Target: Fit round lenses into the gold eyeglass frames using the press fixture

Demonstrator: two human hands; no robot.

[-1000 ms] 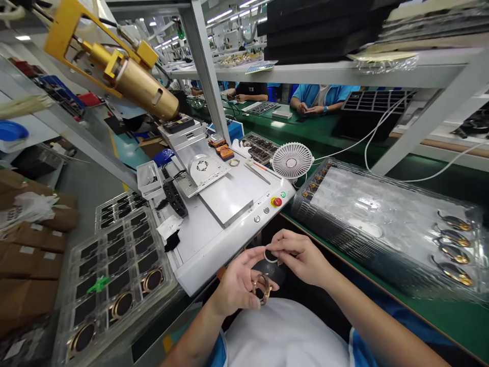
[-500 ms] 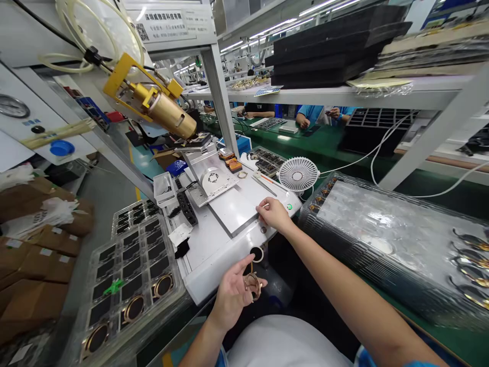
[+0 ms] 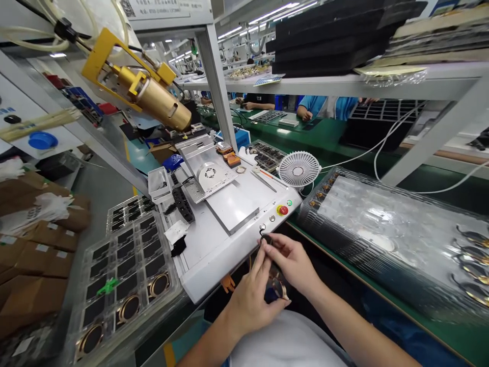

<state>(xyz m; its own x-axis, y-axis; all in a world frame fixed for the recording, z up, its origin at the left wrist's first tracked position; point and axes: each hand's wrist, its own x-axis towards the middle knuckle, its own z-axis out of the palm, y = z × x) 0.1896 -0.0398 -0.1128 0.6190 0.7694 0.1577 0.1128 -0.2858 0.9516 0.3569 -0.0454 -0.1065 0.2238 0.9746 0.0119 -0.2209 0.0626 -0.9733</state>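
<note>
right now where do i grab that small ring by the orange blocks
Pinch the rim of the small metal ring from above, thumb and finger opposite: it seems to lie flat. Come from your side, away from the orange blocks.

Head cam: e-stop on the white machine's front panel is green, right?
No, the emergency stop button is red, on a yellow collar, not green. The head view shows it on the front panel of the white machine, with a small green light just beside it.
</note>
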